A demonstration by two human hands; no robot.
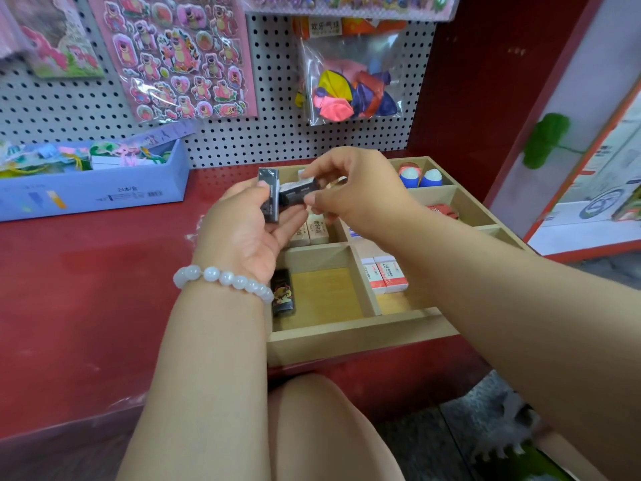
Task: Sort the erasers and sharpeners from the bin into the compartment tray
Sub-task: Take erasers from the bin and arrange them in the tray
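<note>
Right hand (350, 189): thumb and fingertips (314, 199) curled in a pinch on the end of a black eraser (298, 193), which lies crosswise above the tray; grip is at one end only, so the far end can swing; advice, as a judgement: take it across its middle before lowering.

Left hand (242, 230): palm up, thumb and fingers curled round a second black eraser (272, 196), held upright; the two black pieces touch or nearly touch where they cross, which of the two cannot be told; better to part them first so neither drags the other.

Bracelet (225, 277): pale beads on the left wrist; it hangs just above the tray's near-left cell and could catch there on the way down.

Compartment tray (357, 336): pale wood, on the red shelf (86, 289), under both hands; near-left cell holds one black printed eraser (283, 295) standing against the left wall; this looks the matching place for the two in hand, so set them beside it, same way up.

Other cells: white-and-red erasers (385, 274) in the near-middle cell; beige erasers (314, 230) in the cell behind; blue-and-white rounded pieces (419, 177) at the far right, probably sharpeners; red items (444, 210) in the cell before them, too blurred to name.

Blue box (93, 189): at left on the shelf, well apart from the tray, filled with mixed paper goods.
</note>
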